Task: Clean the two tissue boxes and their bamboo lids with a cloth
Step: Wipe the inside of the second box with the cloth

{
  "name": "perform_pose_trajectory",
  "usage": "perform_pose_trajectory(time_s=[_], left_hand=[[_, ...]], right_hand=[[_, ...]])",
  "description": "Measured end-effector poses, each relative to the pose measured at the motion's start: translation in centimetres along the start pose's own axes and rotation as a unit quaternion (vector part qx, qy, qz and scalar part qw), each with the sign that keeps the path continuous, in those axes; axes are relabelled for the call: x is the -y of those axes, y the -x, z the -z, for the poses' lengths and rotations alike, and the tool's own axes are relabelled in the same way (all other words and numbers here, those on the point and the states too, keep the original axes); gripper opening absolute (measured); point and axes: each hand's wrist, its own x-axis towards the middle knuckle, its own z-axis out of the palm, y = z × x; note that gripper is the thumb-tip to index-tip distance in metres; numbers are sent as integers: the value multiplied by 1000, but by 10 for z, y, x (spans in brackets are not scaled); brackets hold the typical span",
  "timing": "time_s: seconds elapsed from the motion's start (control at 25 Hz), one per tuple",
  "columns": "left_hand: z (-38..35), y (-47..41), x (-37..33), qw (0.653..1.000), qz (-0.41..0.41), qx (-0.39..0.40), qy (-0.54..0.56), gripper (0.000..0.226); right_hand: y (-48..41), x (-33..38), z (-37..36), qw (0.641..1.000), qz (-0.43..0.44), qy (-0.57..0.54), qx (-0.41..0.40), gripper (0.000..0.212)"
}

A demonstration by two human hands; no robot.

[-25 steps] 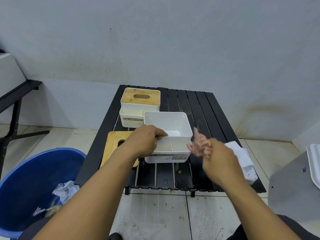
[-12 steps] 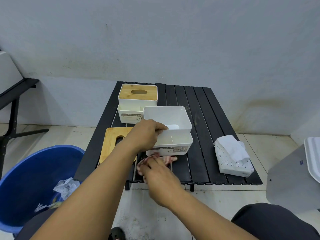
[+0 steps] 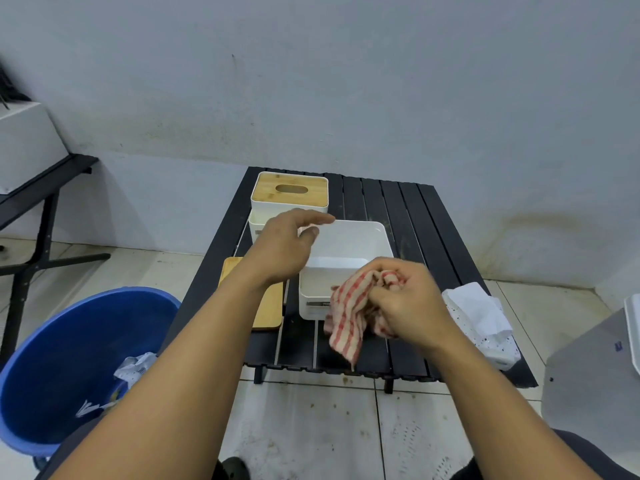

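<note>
**Q:** What is the state of each hand?

**A:** The right hand (image 3: 408, 303) is closed around a bunched red-striped cloth (image 3: 346, 320). The cloth hangs against the front wall of the open tissue box (image 3: 349, 240). The left hand (image 3: 287, 244) is over the rear-left corner of the open tissue box, with fingers loosely curved and parted. It holds nothing, and contact with the rim cannot be confirmed.

**Q:** Why are the items placed this way?

**A:** The loose bamboo lid (image 3: 266, 313) lies flat on the surface (image 3: 415, 237) just left of the open tissue box, which leaves the interior exposed for wiping. The second tissue box (image 3: 263, 206) stands directly behind, with its fitted lid (image 3: 311, 197) on, and probably awaits its turn. The tissue pack (image 3: 481, 320) to the right is likely the removed contents. Bunching the cloth gives a firm wiping pad. The left hand appears placed to steady the open tissue box against the wiping push.
</note>
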Motion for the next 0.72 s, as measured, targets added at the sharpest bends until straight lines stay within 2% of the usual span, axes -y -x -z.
perform_pose_trajectory(time_s=[0.16, 0.24, 0.32, 0.4, 0.52, 0.72], left_hand=[[0, 1, 11, 996, 81, 33, -6, 53], [-2, -1, 19, 992, 114, 55, 6, 59], [-3, -2, 23, 988, 133, 68, 26, 60], [-3, -3, 24, 986, 145, 71, 36, 61], [-4, -3, 24, 987, 150, 57, 30, 62], [-8, -1, 19, 989, 139, 48, 3, 60]], right_hand=[[-14, -5, -6, 996, 60, 54, -26, 34], [-21, -16, -20, 982, 122, 133, -62, 36], [-23, -31, -32, 941, 164, 259, -143, 40], [-20, -41, -41, 891, 200, 356, -197, 34], [-11, -51, -61, 859, 252, 417, -155, 21], [-5, -33, -78, 859, 135, 493, 16, 54]])
